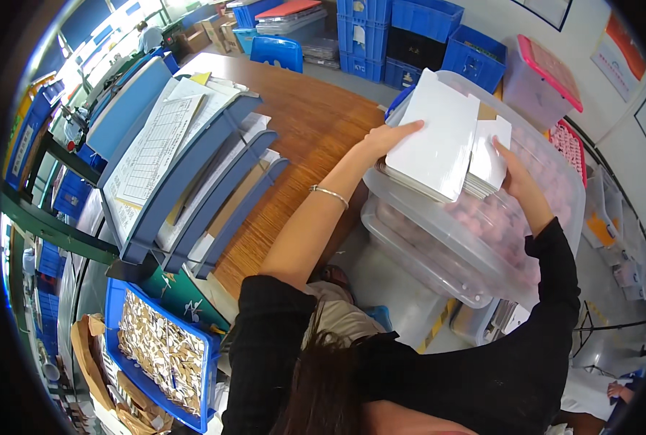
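Note:
A stack of flat white card sheets (439, 138) rests on top of a clear plastic bin (475, 239) filled with pale pink items. My left hand (388, 138) grips the stack's left edge, with a thin metal bracelet on that wrist. On the stack's right side, my right hand (518, 177) holds it beside a smaller white folded card (491, 148). A second clear bin sits below the first one.
A wooden table (301, 123) lies to the left, carrying blue stacked document trays (192, 181) with papers. A blue crate of small cut pieces (163, 355) stands at lower left. Blue crates (410, 36) and a pink-lidded clear box (540, 80) stand behind.

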Demonstrator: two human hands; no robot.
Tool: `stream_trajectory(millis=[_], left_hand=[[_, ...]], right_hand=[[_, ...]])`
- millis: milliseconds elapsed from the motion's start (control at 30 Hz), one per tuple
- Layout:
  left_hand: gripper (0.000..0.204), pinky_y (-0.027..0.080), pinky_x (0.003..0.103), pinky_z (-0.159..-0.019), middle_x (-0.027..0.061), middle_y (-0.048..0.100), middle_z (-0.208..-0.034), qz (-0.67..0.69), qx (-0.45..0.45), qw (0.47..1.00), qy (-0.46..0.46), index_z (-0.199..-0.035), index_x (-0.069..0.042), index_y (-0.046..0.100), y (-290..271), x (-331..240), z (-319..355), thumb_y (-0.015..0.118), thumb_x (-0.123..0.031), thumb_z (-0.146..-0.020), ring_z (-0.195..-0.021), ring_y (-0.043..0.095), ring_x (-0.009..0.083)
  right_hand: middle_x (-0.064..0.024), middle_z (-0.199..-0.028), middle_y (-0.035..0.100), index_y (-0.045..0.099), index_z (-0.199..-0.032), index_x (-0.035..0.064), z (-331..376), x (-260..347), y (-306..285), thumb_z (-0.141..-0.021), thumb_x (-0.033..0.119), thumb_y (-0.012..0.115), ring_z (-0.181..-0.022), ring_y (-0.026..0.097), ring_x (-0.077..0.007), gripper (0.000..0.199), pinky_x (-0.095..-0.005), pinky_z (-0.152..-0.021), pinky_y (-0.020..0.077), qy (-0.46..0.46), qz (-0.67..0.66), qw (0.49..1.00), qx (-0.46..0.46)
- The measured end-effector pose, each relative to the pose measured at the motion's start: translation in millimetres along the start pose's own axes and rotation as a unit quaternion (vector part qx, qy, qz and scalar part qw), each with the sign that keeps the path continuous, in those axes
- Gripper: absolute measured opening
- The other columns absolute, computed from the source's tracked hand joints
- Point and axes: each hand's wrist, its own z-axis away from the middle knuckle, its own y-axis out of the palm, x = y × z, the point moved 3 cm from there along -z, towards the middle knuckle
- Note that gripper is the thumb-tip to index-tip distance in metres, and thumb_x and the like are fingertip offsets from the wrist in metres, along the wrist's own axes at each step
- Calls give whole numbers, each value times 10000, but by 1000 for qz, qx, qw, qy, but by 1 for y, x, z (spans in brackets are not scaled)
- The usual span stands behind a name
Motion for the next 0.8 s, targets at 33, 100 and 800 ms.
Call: stream_trajectory(millis=[33, 100, 800], left_hand=[[759, 389, 380, -945, 252, 453, -1286, 26, 25, 999, -13, -1277, 46, 429, 3, -3, 2, 622, -487, -771, -1165, 474, 350], [762, 360, 388, -967, 245, 431, -1318, 51, 51, 997, -23, -1292, 26, 423, 8, -5, 11, 641, -475, -761, -1178, 462, 347], [792, 374, 403, -941, 223, 394, -1240, 375, -330, 843, 200, -1330, -11, 237, -70, 117, 438, 696, -242, -726, -1116, 448, 311]], right_hand=[[-242, -1142, 552, 451, -1222, -110, 0, -3, 3, -756, 465, 684, -963, 581, -306, 776, -358, -799, 486, -21, 3, 1000, -8], [-246, -1131, 557, 450, -1218, -116, 5, -7, 9, -756, 440, 695, -952, 588, -304, 764, -355, -792, 492, -44, 6, 999, -17], [-155, -1116, 591, 452, -1246, -49, 225, -40, 237, -836, 67, 555, -945, 600, -207, 438, -278, -857, 474, -174, -58, 937, 298]])
